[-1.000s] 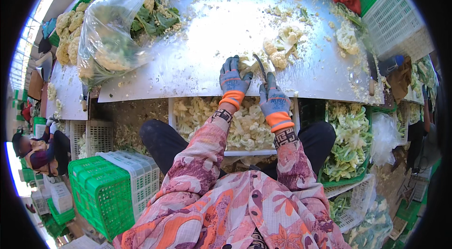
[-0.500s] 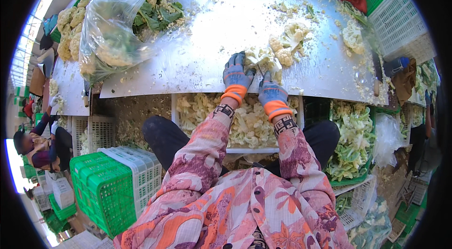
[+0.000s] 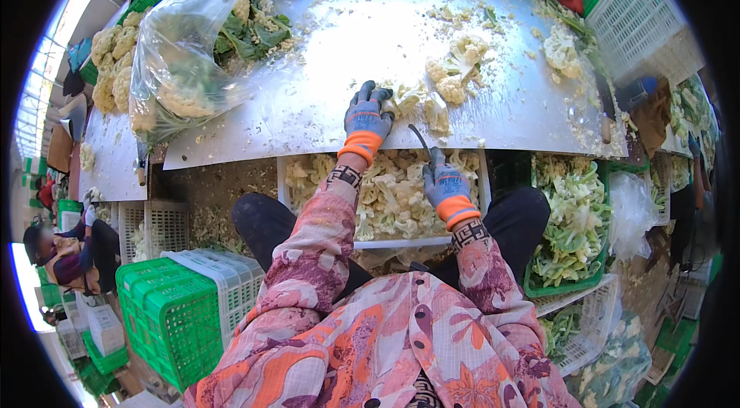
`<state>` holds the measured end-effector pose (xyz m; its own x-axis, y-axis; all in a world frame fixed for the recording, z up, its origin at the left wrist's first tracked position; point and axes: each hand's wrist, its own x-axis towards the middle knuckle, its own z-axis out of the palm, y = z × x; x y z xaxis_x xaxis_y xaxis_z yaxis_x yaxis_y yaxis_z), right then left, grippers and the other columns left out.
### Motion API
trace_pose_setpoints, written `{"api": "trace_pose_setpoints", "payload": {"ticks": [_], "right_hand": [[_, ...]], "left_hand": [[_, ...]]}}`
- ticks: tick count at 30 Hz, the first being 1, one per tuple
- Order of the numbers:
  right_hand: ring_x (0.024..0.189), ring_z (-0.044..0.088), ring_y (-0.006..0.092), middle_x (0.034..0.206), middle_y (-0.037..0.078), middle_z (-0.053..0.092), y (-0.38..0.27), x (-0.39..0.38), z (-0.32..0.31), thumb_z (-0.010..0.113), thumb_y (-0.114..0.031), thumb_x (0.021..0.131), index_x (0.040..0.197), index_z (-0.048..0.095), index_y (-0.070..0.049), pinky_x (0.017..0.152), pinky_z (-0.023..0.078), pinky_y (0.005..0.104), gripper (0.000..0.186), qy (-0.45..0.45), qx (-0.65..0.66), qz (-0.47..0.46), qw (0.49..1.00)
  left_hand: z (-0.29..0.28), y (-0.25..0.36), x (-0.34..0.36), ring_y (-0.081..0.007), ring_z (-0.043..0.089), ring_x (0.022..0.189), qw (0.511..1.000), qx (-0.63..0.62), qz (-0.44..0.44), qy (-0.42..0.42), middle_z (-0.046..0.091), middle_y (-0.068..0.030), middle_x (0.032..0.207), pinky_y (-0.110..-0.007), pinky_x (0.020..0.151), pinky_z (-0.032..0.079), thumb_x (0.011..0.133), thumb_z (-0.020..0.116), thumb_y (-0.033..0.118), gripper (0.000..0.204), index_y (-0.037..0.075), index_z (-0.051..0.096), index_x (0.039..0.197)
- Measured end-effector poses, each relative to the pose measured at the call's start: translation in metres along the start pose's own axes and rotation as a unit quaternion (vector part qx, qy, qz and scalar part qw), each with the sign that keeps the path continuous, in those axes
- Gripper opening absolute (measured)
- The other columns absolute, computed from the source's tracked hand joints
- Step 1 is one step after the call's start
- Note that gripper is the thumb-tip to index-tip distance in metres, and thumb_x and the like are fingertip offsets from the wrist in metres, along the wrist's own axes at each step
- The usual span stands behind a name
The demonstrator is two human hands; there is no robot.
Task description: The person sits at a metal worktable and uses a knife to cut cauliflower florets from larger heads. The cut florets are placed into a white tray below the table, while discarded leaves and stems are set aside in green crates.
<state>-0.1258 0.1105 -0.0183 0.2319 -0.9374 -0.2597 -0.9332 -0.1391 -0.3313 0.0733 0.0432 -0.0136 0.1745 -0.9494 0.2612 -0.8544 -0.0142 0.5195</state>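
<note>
Left hand (image 3: 367, 116) fingers spread flat on counter (image 3: 308, 99), holding nothing, cauliflower (image 3: 451, 72) just off at 2 o'clock. Right hand (image 3: 445, 186) closed round knife (image 3: 420, 142), blade aimed 11 o'clock, over crate (image 3: 385, 242). Left nearer.

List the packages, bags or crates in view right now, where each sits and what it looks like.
Clear plastic bag: far left on the metal table, bulging with cauliflower and leaves.
White crate: under the table edge between the hands, full of florets.
Green crate: lower right, holding leafy trimmings.
Green crate stack: lower left, lattice sides.
White crate: upper right, lattice sides.
No labels, signs or screens show.
</note>
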Motion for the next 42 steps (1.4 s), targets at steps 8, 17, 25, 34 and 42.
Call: {"api": "trace_pose_setpoints", "payload": {"ticks": [8,17,25,34,42], "right_hand": [[0.077,0.065,0.0344,0.093,0.018,0.065,-0.031,0.026,-0.020,0.051,-0.035,0.089,0.140,0.035,-0.014,0.068,0.050,0.0466,0.057,0.162,-0.017,-0.004,0.987],[0.086,0.065,0.0348,0.101,0.019,0.066,-0.023,0.027,0.006,0.048,-0.034,0.089,0.135,0.039,-0.005,0.073,0.050,0.0466,0.055,0.122,0.029,0.006,0.992],[0.080,0.064,0.0373,0.090,0.018,0.067,0.018,-0.024,-0.004,0.054,-0.029,0.089,0.131,0.048,-0.009,0.070,0.049,0.0446,0.047,0.222,0.251,0.028,0.942],[0.089,0.062,0.0375,0.098,0.018,0.066,0.016,0.025,-0.024,0.052,-0.032,0.090,0.131,0.048,-0.005,0.078,0.049,0.0435,0.049,0.235,0.246,0.102,0.935],[0.094,0.061,0.0389,0.102,0.020,0.065,0.025,0.014,0.014,0.051,-0.038,0.089,0.130,0.048,-0.010,0.080,0.048,0.0459,0.050,0.182,0.260,0.129,0.940]], "left_hand": [[0.004,0.012,0.001,-0.0326,0.045,0.122,0.999,-0.013,-0.045,-0.020,0.043,-0.0077,0.139,-0.039,0.100,0.041,0.071,0.069,0.018,0.047,0.023,0.059,0.116],[0.010,0.014,0.010,-0.0340,0.040,0.126,0.998,-0.051,-0.035,-0.017,0.037,-0.0091,0.142,-0.041,0.102,0.039,0.069,0.071,0.024,0.056,0.025,0.054,0.122],[-0.008,0.054,0.028,-0.0358,0.046,0.117,0.965,0.177,0.028,-0.194,0.044,-0.0093,0.132,-0.042,0.092,0.046,0.067,0.075,0.026,0.072,0.030,0.044,0.132],[-0.043,0.070,-0.023,-0.0328,0.054,0.109,0.909,0.222,-0.012,-0.352,0.057,-0.0105,0.118,-0.046,0.091,0.044,0.074,0.062,0.062,0.067,0.023,0.052,0.128],[0.036,0.063,0.027,-0.0328,0.052,0.112,0.961,0.057,0.248,-0.105,0.054,-0.0086,0.123,-0.044,0.094,0.042,0.074,0.057,0.006,0.046,0.022,0.057,0.117]]}}
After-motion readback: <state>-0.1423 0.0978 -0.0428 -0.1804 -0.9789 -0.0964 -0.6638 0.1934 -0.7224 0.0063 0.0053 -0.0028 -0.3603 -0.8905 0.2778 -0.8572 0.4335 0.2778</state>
